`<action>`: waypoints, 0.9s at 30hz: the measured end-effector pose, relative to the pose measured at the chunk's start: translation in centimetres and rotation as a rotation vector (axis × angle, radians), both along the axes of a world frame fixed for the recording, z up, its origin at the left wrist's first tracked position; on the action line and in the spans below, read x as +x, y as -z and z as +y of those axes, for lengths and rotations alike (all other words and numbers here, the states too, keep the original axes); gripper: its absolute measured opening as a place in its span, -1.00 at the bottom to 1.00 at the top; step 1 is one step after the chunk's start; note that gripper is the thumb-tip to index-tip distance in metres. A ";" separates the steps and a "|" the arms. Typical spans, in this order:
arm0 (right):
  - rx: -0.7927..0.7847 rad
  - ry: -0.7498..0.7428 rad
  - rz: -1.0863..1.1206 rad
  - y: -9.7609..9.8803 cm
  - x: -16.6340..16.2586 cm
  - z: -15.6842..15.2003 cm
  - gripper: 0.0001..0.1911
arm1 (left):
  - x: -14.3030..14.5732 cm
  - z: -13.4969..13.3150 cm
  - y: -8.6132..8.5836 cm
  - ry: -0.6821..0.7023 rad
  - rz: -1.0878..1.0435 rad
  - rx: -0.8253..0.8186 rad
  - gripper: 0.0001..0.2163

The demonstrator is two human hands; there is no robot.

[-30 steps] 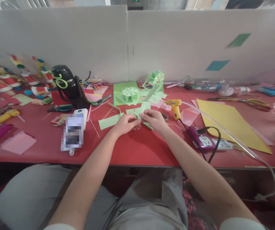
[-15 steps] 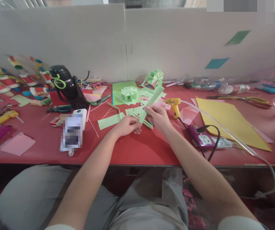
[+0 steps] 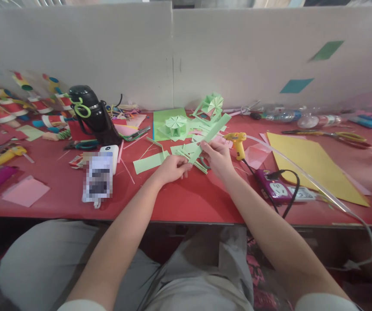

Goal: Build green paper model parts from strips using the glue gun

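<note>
A long light-green paper strip (image 3: 217,128) slants up and right between my hands. My left hand (image 3: 173,168) pinches its lower end, and my right hand (image 3: 215,156) grips it near the middle between thumb and fingers. Beneath the strip lie several thin green paper sticks (image 3: 199,165). Just left of them is a flat green paper piece (image 3: 151,163). Behind my hands stands a pleated green paper wheel shape (image 3: 175,125), and a second such wheel (image 3: 212,103) leans farther back on a folded frame.
A yellow glue gun (image 3: 238,143) is right of my hand, near a purple power strip (image 3: 274,186). Yellow paper (image 3: 312,166) and scissors (image 3: 341,136) lie farther right. On the left are a black flask (image 3: 92,114), a phone (image 3: 98,179) and pink paper (image 3: 26,191).
The strip has tilted a little further to the right, and my left fingers have drawn closer together at its lower end. The view has shifted slightly.
</note>
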State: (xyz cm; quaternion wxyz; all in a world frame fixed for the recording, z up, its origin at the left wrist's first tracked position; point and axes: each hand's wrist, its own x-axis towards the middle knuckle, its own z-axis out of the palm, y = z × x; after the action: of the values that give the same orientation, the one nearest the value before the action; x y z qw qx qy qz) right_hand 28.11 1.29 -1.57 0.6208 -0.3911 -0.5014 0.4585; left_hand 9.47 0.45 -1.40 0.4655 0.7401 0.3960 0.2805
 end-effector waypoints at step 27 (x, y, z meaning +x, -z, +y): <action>0.186 0.243 -0.208 -0.5 0.8 0.1 -0.77 | -0.2 1.1 -0.2 -0.129 -0.460 -0.493 -0.67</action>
State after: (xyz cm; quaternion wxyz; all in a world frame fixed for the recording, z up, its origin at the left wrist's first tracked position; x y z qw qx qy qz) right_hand 28.89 1.40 -1.03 0.6501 -0.4351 -0.5519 0.2888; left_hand 9.23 1.51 -1.17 0.6889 0.4961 0.3825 0.3646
